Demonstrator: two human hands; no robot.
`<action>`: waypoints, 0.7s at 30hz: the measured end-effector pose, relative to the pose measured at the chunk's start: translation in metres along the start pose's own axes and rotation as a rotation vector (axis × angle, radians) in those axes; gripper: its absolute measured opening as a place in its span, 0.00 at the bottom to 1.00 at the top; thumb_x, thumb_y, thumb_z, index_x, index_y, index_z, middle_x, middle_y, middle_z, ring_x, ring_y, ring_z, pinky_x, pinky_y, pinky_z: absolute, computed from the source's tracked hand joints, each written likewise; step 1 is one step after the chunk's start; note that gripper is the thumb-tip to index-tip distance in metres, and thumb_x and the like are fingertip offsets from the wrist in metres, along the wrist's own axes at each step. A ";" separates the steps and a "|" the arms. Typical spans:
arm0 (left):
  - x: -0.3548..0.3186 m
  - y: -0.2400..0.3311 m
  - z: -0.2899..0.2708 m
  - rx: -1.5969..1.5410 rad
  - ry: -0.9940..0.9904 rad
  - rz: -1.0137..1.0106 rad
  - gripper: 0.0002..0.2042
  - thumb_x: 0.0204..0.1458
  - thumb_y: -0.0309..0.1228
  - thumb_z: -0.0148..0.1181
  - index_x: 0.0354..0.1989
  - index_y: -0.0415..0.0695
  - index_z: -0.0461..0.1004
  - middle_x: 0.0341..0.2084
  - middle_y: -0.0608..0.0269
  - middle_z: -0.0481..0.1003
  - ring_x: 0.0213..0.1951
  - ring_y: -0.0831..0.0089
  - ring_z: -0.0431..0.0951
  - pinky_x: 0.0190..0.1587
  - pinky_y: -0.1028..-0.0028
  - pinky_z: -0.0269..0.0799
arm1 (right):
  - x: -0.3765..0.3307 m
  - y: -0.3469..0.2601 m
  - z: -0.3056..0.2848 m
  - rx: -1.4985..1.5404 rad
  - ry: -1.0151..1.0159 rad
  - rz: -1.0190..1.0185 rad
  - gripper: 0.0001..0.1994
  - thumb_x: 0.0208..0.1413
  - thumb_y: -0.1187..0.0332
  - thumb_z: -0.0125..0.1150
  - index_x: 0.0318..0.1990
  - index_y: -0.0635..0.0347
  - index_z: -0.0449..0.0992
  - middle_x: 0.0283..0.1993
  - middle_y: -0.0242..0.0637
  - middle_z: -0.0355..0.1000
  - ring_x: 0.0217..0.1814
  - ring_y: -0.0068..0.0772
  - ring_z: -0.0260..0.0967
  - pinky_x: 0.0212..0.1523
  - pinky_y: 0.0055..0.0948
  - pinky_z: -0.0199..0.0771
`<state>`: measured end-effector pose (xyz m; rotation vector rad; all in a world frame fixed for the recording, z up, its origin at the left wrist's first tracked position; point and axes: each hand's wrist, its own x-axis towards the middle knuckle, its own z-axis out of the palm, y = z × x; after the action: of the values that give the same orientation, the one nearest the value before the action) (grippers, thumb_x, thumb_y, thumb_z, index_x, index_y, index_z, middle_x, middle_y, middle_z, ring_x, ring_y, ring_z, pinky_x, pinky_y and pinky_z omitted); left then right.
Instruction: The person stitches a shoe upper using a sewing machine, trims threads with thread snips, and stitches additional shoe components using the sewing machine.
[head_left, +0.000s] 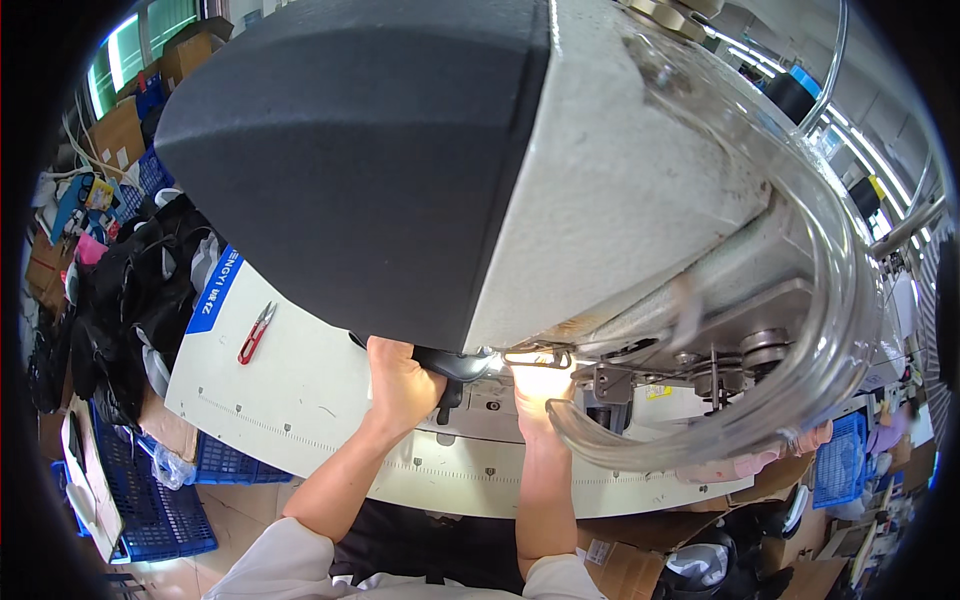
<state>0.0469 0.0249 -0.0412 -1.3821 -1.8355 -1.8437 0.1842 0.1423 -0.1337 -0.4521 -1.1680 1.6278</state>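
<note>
Your left hand (398,388) is at the sewing machine (610,170), fingers mostly hidden under the dark cover (340,170); thumb side and wrist visible. Black piece (462,366) sits just right of that hand, touching it, below the machine head; its upper part is cut off by the cover, outline unclear. Can't tell if your left grip is closed on it or merely resting. Your right hand (540,392) is near the piece's right side, lit so brightly that finger detail washes out, tips hidden; grip can't be told, nor whether it holds anything. Clear tube (850,290) loops across the right side, its end just beside your right wrist, blurring what lies behind. Writing: blue label (213,292) with white lettering on the table (250,385), partly covered by the machine; small yellow label (659,391) behind the tube, too small to read. Red-handled snips (252,343) lie on the table, left of your left hand.
</note>
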 end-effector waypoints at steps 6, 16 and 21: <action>0.002 0.004 -0.003 -0.020 -0.012 -0.024 0.15 0.29 0.13 0.58 0.30 0.38 0.75 0.25 0.58 0.75 0.29 0.55 0.74 0.33 0.70 0.68 | -0.002 0.001 -0.001 -0.007 -0.028 -0.018 0.13 0.54 0.81 0.63 0.44 0.58 0.70 0.40 0.29 0.69 0.41 0.22 0.66 0.45 0.26 0.70; -0.025 0.049 -0.015 0.190 -0.035 0.215 0.19 0.25 0.18 0.71 0.31 0.43 0.78 0.34 0.61 0.75 0.37 0.63 0.76 0.40 0.69 0.73 | -0.008 -0.008 -0.013 -0.015 -0.068 -0.131 0.09 0.55 0.78 0.63 0.41 0.60 0.72 0.38 0.29 0.70 0.38 0.23 0.66 0.42 0.24 0.69; -0.014 0.047 -0.011 0.162 -0.041 0.209 0.18 0.26 0.17 0.70 0.31 0.43 0.78 0.35 0.61 0.74 0.37 0.63 0.76 0.36 0.69 0.72 | -0.015 -0.018 -0.003 -0.090 -0.079 -0.110 0.08 0.55 0.77 0.63 0.41 0.60 0.72 0.37 0.29 0.70 0.38 0.22 0.66 0.41 0.24 0.69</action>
<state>0.0821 -0.0012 -0.0164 -1.4986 -1.7398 -1.5419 0.2021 0.1300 -0.1235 -0.3770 -1.3062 1.5143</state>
